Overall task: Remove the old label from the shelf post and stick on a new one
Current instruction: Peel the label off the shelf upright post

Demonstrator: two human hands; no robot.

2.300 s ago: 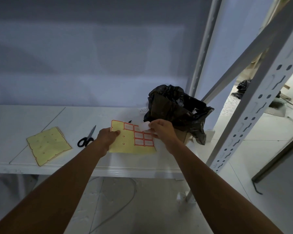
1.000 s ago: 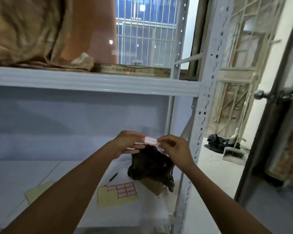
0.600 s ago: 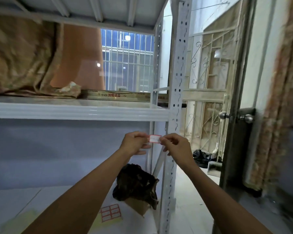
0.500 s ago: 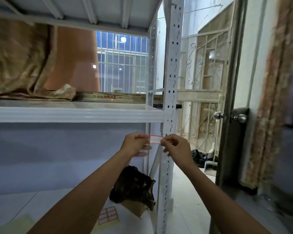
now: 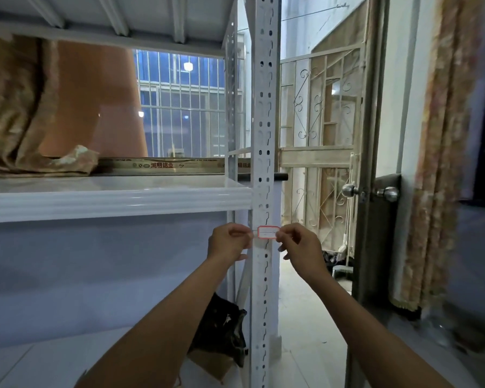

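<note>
A small white label with a red border (image 5: 268,232) is stretched flat across the front of the white perforated shelf post (image 5: 264,113), just below the middle shelf. My left hand (image 5: 228,242) pinches the label's left end, and my right hand (image 5: 296,244) pinches its right end. Whether the label touches the post's face cannot be told. No other label shows on the post.
The white middle shelf (image 5: 115,200) carries a crumpled tan cloth (image 5: 20,113) and a long flat box (image 5: 163,165). A black bag (image 5: 221,331) sits on the lower shelf beside the post. To the right are a door with a round knob (image 5: 387,194) and a curtain (image 5: 443,152).
I peeled the label off the sheet on the lower shelf and lifted it with both hands. Over the last second it moved right, from in front of the bag onto the post.
</note>
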